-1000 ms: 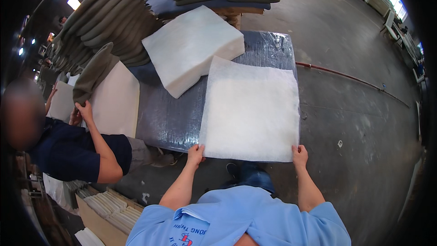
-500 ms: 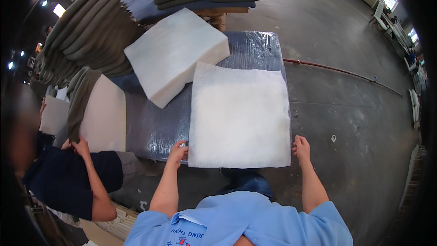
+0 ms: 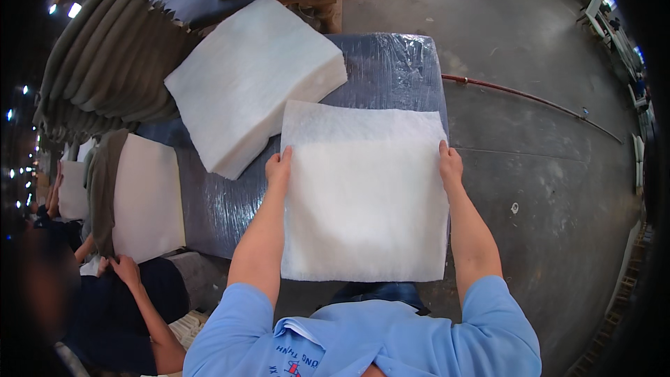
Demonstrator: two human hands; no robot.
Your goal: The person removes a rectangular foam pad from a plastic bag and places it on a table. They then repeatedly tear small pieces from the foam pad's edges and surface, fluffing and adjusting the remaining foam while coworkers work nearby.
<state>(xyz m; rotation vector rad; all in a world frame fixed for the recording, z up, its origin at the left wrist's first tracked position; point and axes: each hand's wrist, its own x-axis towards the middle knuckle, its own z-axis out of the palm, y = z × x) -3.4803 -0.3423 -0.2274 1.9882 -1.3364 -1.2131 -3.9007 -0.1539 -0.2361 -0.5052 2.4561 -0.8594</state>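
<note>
In front of me lies a square white foam pad (image 3: pixel 366 202), its near edge by my waist. A thinner white sheet of wadding (image 3: pixel 363 124) shows as a strip past the pad's far edge. My left hand (image 3: pixel 278 167) is closed at the left side of the pad, near its far corner, thumb on top. Opposite it, my right hand (image 3: pixel 451 162) pinches the right side at about the same height. The fingers beneath are hidden. Beyond stands a thick block of stacked white wadding (image 3: pixel 258 70), turned at an angle.
A plastic-wrapped table (image 3: pixel 391 73) carries all this. At left a co-worker's hands (image 3: pixel 125 271) hold grey-green fabric (image 3: pixel 105 192) by a pale panel (image 3: pixel 150 195). Grey-green cushions (image 3: pixel 112 63) are piled behind. A red pipe (image 3: pixel 516 94) crosses the floor at right.
Both hands have moved forward from beside the near corners and now grip the pad's sides farther up. Pad and sheet sit closer to me. The view has shifted slightly.
</note>
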